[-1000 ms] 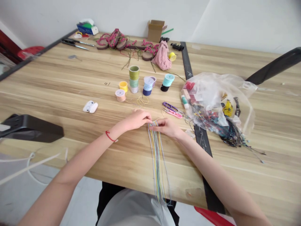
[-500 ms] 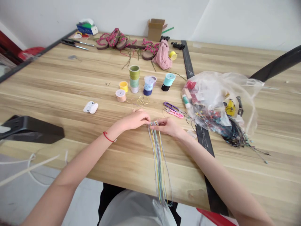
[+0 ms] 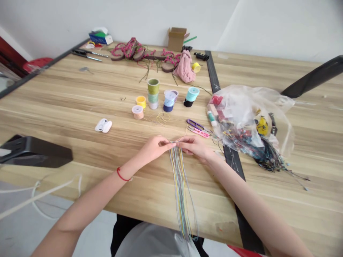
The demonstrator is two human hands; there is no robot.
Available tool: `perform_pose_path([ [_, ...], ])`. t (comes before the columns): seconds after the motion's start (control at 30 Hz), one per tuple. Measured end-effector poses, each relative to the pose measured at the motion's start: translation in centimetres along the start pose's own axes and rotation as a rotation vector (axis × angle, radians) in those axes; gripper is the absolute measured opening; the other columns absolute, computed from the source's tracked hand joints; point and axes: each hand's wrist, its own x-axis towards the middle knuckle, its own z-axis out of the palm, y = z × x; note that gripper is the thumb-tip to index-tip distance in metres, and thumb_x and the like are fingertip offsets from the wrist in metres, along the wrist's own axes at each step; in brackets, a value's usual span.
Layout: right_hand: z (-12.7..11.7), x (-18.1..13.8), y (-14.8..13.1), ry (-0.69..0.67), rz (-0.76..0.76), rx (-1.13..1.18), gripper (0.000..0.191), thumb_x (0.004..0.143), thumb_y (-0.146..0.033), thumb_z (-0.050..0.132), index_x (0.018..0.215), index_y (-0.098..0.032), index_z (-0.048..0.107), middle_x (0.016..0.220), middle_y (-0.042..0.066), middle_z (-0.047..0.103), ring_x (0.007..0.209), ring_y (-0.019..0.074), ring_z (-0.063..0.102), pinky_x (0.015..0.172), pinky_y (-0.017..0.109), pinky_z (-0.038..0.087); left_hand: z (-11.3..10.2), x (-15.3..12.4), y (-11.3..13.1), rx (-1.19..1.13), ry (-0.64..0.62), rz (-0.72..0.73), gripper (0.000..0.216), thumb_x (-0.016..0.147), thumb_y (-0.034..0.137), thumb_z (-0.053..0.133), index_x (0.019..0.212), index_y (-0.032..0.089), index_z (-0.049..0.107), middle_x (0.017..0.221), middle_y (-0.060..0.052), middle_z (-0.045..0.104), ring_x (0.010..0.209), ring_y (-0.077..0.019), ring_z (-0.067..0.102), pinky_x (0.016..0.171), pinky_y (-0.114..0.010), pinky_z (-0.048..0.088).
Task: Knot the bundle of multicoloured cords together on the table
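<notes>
A bundle of thin coloured cords (image 3: 180, 185), yellow, blue, grey and green, lies on the wooden table (image 3: 66, 107) and hangs over its near edge. My left hand (image 3: 154, 147) and my right hand (image 3: 194, 145) meet at the far end of the bundle. Both pinch that end with fingertips pressed together. A red string bracelet circles my left wrist.
Several thread spools (image 3: 163, 96) stand beyond my hands, with pink-and-purple snips (image 3: 197, 127) to their right. A clear plastic bag (image 3: 249, 121) of craft bits lies at the right. A white earbud case (image 3: 103, 125) sits left. Braided sandals (image 3: 142, 53), a pink cloth (image 3: 184, 67) and a cardboard box (image 3: 176, 37) line the far edge.
My two hands have drawn closer together at the top of the cords, and the spread-out cord ends are now gathered into a tighter point. The view has tilted slightly.
</notes>
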Motion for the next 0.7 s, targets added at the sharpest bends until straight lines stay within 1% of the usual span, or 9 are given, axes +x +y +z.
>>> perform_pose_path([
  [0.1,-0.3,0.1,0.2,-0.013,-0.005,0.012,0.036,0.065,-0.047,0.079,0.08,-0.015,0.073,0.052,-0.005,0.05,0.047,0.0059,0.035,0.044,0.023,0.02,0.9,0.3,-0.6,-0.182,0.019,-0.069,0.008,0.081,0.025,0.068,0.079,0.017,0.071,0.082,-0.002,0.072,0.076,-0.0154,0.062,0.073,-0.027,0.046],
  [0.17,-0.5,0.1,0.2,-0.026,-0.008,0.03,0.034,0.066,-0.046,0.079,0.08,-0.016,0.073,0.052,-0.004,0.05,0.047,0.0066,0.038,0.044,0.023,0.023,1.2,0.4,-0.9,-0.248,0.029,-0.102,0.005,0.079,0.021,0.067,0.077,0.017,0.069,0.081,-0.002,0.071,0.074,-0.014,0.061,0.072,-0.026,0.047],
  [0.3,-0.6,0.2,0.3,-0.047,-0.011,0.043,0.032,0.067,-0.045,0.079,0.078,-0.016,0.072,0.049,-0.005,0.05,0.046,0.0067,0.038,0.044,0.023,0.025,1.2,0.4,-1.3,-0.301,-0.018,-0.142,0.012,0.08,0.028,0.067,0.078,0.016,0.067,0.072,0.0,0.067,0.056,-0.009,0.053,0.055,-0.022,0.043],
  [0.37,-0.5,0.2,0.2,-0.046,-0.014,0.044,0.032,0.066,-0.045,0.079,0.078,-0.016,0.072,0.049,-0.005,0.05,0.046,0.0065,0.038,0.044,0.023,0.024,1.3,0.4,-1.5,-0.338,-0.043,-0.157,0.017,0.078,0.032,0.07,0.08,0.016,0.067,0.071,0.0,0.065,0.051,-0.007,0.049,0.05,-0.021,0.04],
  [0.53,-0.4,0.2,0.2,-0.048,-0.007,0.049,0.033,0.066,-0.045,0.08,0.078,-0.015,0.072,0.048,-0.005,0.049,0.045,0.0059,0.037,0.043,0.023,0.023,1.5,0.5,-1.7,-0.388,-0.09,-0.165,0.029,0.073,0.043,0.074,0.077,0.015,0.066,0.07,0.0,0.061,0.053,-0.0071,0.049,0.048,-0.02,0.035],
  [0.63,-0.4,0.1,0.2,-0.055,-0.002,0.05,0.034,0.066,-0.045,0.08,0.079,-0.015,0.072,0.049,-0.006,0.049,0.044,0.0053,0.037,0.043,0.022,0.024,1.5,0.6,-1.5,-0.405,-0.109,-0.173,0.03,0.074,0.044,0.074,0.079,0.016,0.065,0.073,0.0,0.063,0.053,-0.0065,0.049,0.047,-0.02,0.034],
  [0.7,-0.5,0.1,0.2,-0.064,0.004,0.045,0.034,0.066,-0.046,0.079,0.079,-0.015,0.071,0.049,-0.006,0.049,0.043,0.0051,0.036,0.044,0.023,0.025,1.4,0.7,-1.2,-0.418,-0.097,-0.184,0.028,0.074,0.042,0.073,0.079,0.016,0.064,0.071,0.001,0.061,0.051,-0.0058,0.048,0.047,-0.02,0.034],
])
